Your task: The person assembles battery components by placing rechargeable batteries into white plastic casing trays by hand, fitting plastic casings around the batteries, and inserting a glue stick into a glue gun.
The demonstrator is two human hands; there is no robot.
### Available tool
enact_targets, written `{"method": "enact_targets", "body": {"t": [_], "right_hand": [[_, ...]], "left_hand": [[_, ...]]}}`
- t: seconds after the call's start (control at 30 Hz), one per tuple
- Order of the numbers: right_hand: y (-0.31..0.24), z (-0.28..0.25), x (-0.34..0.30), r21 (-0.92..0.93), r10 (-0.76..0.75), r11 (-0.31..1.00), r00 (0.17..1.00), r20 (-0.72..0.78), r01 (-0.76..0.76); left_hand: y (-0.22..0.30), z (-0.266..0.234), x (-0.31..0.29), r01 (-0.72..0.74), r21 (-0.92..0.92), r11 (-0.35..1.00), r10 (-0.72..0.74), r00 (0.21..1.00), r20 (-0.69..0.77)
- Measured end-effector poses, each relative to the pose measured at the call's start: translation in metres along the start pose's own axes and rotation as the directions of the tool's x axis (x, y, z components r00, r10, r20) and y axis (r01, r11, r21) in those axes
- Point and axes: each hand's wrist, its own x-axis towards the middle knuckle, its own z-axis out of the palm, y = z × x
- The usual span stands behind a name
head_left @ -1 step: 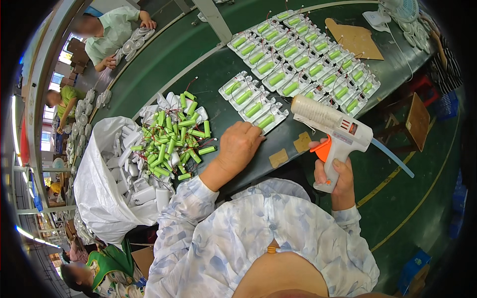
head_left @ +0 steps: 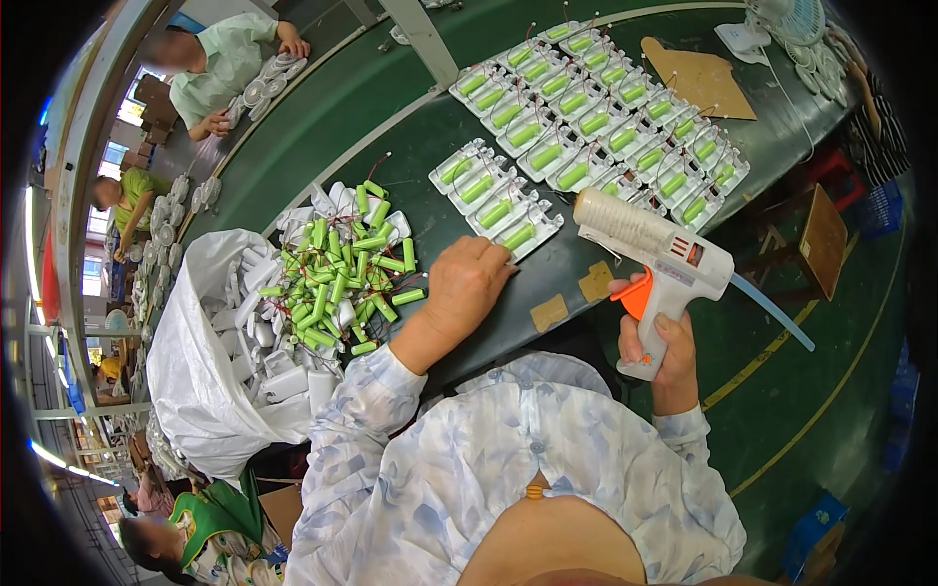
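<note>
1. Gripping the white, pistol-shaped plastic glue gun point(head_left: 684, 249), the right hand point(head_left: 676, 371) has its fingers wrapped around the handle; I cannot tell whether the orange trigger point(head_left: 637, 293) is pressed.
2. The left hand point(head_left: 467, 283), fingers curled and drawn together, lies beside the nearest white plastic shell point(head_left: 547, 226), at the near end of a short row on the dark green tabletop point(head_left: 523, 285). Whether it pinches anything cannot be told.
3. If the gun is hot, swinging its front end left could burn those fingers or drip glue on the wrong spot.
4. A nudge from the left hand could skew the shell or shift its lime-green cylindrical cell point(head_left: 519, 237).
5. Thin dark-red wires, loose over the larger block of filled shells point(head_left: 593, 123), might snag on the gun.
6. Hard to make out: the left fingertips, mostly behind the knuckles; the gun's height above the tabletop; the shells behind its front end.
</note>
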Motion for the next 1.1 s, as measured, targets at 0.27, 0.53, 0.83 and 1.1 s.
{"method": "enact_targets", "body": {"t": [0.27,0.53,0.83,1.1], "right_hand": [[0.005,-0.002,0.010,0.025,0.012,1.000,0.999,0.045,-0.013],[0.006,0.007,0.020,0.023,0.011,1.000,0.999,0.050,-0.013],[0.010,0.004,0.027,0.031,0.033,0.999,0.998,0.059,-0.035],[0.014,0.004,0.033,0.048,0.026,0.998,0.998,0.063,-0.029]], "left_hand": [[-0.053,-0.009,0.030,0.107,0.099,0.989,-0.110,0.994,0.027],[-0.093,-0.008,0.055,0.180,0.169,0.969,-0.188,0.982,0.028],[-0.102,-0.008,0.062,0.244,0.137,0.960,-0.250,0.968,0.026],[-0.101,-0.015,0.076,0.248,0.171,0.954,-0.252,0.968,0.006]]}}
